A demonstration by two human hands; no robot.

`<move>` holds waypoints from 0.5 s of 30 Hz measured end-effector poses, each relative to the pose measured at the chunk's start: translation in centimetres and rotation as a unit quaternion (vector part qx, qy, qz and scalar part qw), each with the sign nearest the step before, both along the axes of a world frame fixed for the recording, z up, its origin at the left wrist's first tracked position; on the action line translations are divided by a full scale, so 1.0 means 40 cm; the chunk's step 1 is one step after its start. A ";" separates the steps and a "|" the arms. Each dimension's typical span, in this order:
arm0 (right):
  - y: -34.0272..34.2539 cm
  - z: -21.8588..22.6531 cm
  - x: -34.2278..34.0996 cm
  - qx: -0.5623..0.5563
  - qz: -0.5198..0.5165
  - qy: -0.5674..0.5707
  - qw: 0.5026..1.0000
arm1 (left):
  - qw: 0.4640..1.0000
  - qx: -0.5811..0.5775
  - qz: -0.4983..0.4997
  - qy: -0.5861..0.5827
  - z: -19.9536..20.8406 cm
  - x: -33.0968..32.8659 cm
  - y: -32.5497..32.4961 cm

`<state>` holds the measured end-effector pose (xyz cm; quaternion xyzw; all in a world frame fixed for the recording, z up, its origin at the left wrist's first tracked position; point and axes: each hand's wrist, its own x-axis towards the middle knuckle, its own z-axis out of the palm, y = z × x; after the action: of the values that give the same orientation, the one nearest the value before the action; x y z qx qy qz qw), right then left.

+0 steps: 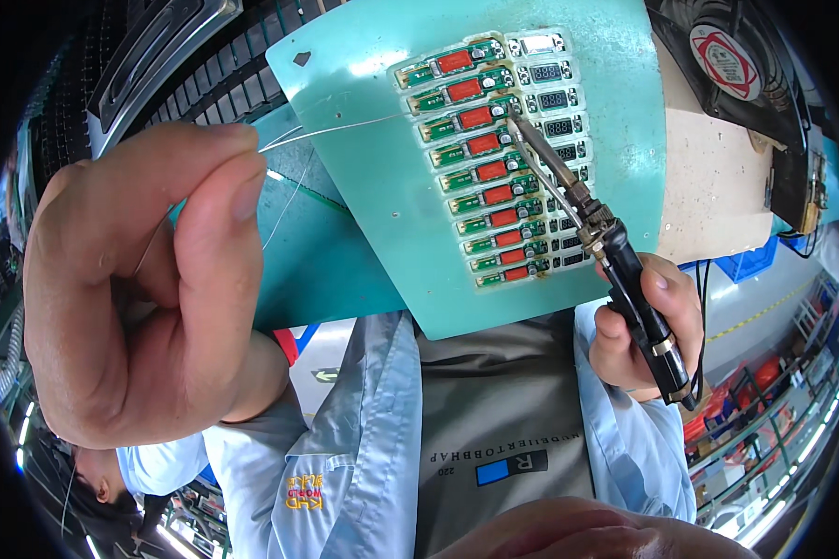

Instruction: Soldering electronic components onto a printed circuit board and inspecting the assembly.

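My left hand (149, 279) is large in the near left, thumb and forefinger pinched on a thin solder wire (331, 129). The wire's free end stretches right toward the circuit boards; a loose length hangs below the fingers. My right hand (662, 312) grips the black handle of a soldering iron (636, 289), which has a thin metal tube along its shaft. The iron's tip is at the right end of the third small green circuit board (475, 117) from the top, hiding part of it. The wire's end appears short of the tip, though exact contact is unclear.
Several boards with red components sit in a column in a green fixture plate (364, 200), beside small black displays (552, 100). A fan (725, 61) stands at far right, near a blue bin (750, 261). The iron's cable hangs right. Another person (163, 466) is at lower left.
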<state>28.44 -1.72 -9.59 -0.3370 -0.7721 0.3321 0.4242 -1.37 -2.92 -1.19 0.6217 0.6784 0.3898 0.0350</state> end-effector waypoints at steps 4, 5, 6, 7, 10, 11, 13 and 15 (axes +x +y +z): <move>-0.002 -0.002 -0.003 -0.008 -0.009 -0.015 1.000 | 1.000 -0.012 -0.015 0.011 -0.001 -0.007 0.002; -0.002 -0.002 -0.003 -0.009 -0.008 -0.013 1.000 | 1.000 -0.009 -0.011 0.011 -0.001 -0.004 0.002; -0.001 -0.002 -0.003 -0.009 -0.007 -0.012 1.000 | 1.000 -0.007 -0.008 0.011 -0.001 -0.002 0.001; -0.001 -0.001 -0.003 -0.010 -0.007 -0.009 1.000 | 1.000 -0.007 -0.008 0.011 0.001 -0.001 0.000; 0.002 0.000 -0.006 -0.006 -0.009 -0.009 1.000 | 1.000 -0.004 -0.017 0.003 -0.003 -0.005 0.005; 0.002 -0.001 -0.007 -0.001 -0.010 -0.009 1.000 | 1.000 0.000 -0.015 0.001 -0.005 -0.006 0.005; 0.006 0.003 -0.010 0.003 -0.005 -0.014 1.000 | 1.000 0.003 -0.012 -0.002 -0.008 -0.008 0.006; 0.011 0.010 -0.011 0.007 -0.001 -0.019 1.000 | 0.999 0.007 -0.032 0.012 -0.008 -0.015 0.007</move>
<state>28.00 -1.27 -9.19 -0.3413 -0.7821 0.3198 0.4118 -1.98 -2.63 -1.49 0.6482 0.6554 0.3860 0.0352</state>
